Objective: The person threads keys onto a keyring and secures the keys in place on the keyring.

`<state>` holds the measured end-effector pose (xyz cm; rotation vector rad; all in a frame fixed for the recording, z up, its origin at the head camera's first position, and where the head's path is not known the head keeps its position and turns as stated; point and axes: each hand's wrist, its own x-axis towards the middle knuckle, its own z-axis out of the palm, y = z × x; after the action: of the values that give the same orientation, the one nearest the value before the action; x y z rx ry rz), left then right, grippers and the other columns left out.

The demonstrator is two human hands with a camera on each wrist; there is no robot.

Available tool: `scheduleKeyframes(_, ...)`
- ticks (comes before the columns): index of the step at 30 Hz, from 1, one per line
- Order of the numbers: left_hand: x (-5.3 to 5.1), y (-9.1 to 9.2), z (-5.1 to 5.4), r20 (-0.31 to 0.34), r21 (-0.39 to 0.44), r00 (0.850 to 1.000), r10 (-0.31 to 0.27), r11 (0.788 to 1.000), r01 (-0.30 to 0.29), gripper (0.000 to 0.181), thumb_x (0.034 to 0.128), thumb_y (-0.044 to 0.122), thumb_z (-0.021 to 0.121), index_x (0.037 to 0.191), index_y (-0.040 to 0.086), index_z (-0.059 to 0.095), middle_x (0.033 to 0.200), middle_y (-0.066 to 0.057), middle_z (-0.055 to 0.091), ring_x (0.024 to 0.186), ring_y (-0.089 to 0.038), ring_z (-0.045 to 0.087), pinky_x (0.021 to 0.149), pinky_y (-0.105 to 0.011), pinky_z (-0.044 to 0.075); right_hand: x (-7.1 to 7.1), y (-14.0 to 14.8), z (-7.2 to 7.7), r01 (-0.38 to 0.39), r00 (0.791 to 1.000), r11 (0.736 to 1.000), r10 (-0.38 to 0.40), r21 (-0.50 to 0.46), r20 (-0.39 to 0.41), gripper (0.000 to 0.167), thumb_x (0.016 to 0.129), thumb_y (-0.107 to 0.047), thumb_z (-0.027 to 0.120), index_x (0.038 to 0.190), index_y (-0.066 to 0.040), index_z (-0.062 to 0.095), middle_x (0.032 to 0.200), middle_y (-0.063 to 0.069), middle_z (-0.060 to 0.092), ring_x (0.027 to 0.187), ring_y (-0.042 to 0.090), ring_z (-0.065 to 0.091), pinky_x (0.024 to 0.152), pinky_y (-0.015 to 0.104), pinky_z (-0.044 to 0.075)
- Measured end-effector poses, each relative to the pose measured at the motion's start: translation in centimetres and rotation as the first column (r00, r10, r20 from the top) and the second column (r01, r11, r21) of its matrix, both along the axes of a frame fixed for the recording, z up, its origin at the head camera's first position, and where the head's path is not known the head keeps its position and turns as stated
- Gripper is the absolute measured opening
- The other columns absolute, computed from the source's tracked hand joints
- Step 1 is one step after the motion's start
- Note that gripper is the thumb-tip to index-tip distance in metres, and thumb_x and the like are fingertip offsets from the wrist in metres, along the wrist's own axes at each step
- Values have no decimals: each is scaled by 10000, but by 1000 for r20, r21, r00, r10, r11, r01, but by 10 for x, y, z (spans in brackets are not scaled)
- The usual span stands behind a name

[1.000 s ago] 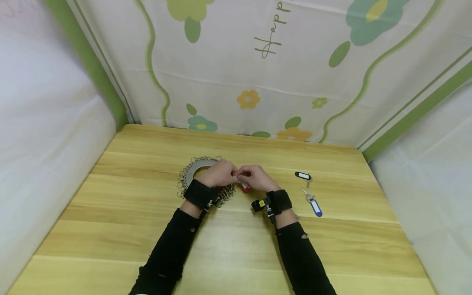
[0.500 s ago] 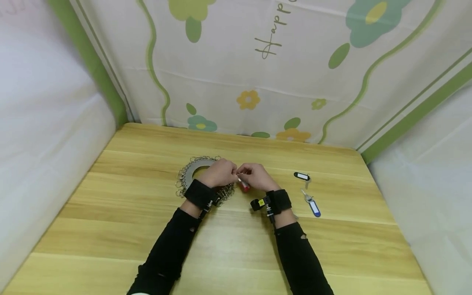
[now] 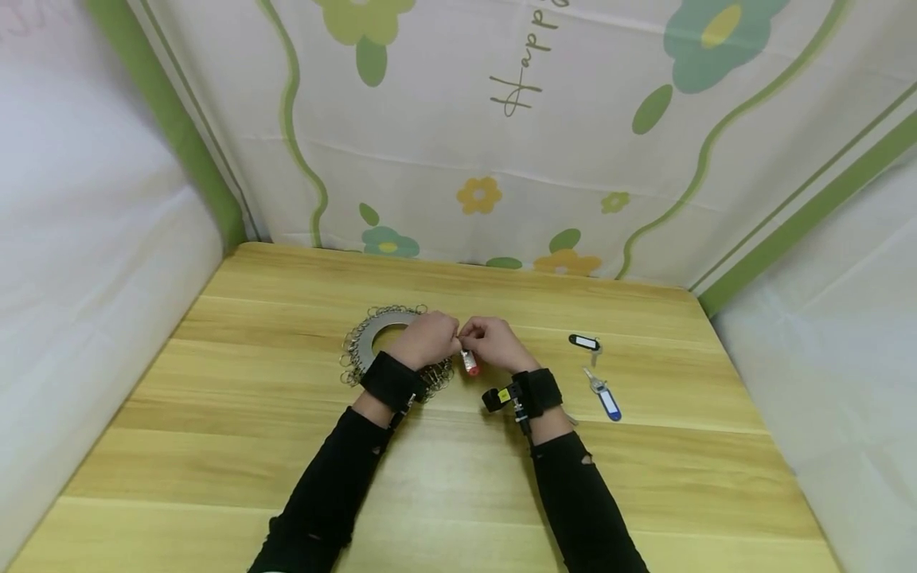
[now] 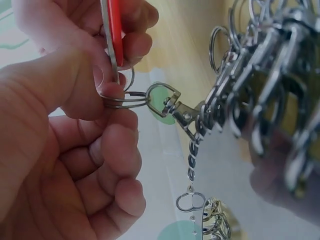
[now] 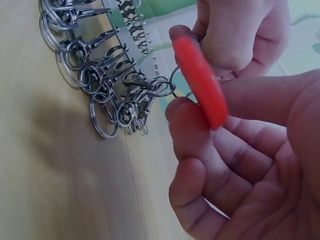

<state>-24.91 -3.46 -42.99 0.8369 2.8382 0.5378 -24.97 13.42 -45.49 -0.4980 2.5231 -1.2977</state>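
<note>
My left hand (image 3: 427, 341) pinches a split ring (image 4: 131, 105) between thumb and forefinger. That ring hangs from a metal swivel clip (image 4: 186, 115) on a round metal key holder (image 3: 368, 341), which is partly hidden under the left hand and wrist. Fingertip to fingertip with it, my right hand (image 3: 494, 344) pinches a red key tag (image 5: 202, 82), seen edge-on in both wrist views. A thin silvery strip (image 4: 108, 40) runs along the tag; I cannot tell whether it is a key. Fingers hide where tag and split ring meet.
Right of the hands, a black key tag (image 3: 583, 342) with a key lies on the wooden table (image 3: 444, 493). Nearer is a blue key tag (image 3: 610, 404) with a key. Another small metal piece (image 3: 571, 419) peeks out by the right wrist. A flowered cloth (image 3: 401, 159) stands behind.
The red tag has turned between the fingers, so more of its pale face shows below the hands. Both hands stay together in nearly the same place.
</note>
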Motion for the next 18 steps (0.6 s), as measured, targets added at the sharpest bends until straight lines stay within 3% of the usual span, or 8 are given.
scheduleKeyframes(8, 1, 2, -1, -7, -49, 1000, -8, 999, 7, 240, 884, 65, 545, 653, 115, 498, 584, 3, 369, 521, -141, 337, 574, -268, 293, 0, 1, -1, -24, 1000, 1000, 24, -13, -13, 112, 956, -130, 573, 890, -99, 659, 738, 38, 633, 569, 173, 510, 538, 270, 398)
scheduleKeyframes(18, 5, 2, -2, -10, -77, 1000, 28, 997, -28, 335, 941, 129, 537, 615, 127, 458, 551, 1, 334, 492, -140, 326, 545, -274, 285, 2, 0, 4, -72, 996, 997, 71, -12, -46, 118, 962, -111, 557, 897, -95, 655, 715, 46, 598, 544, 165, 480, 533, 272, 397)
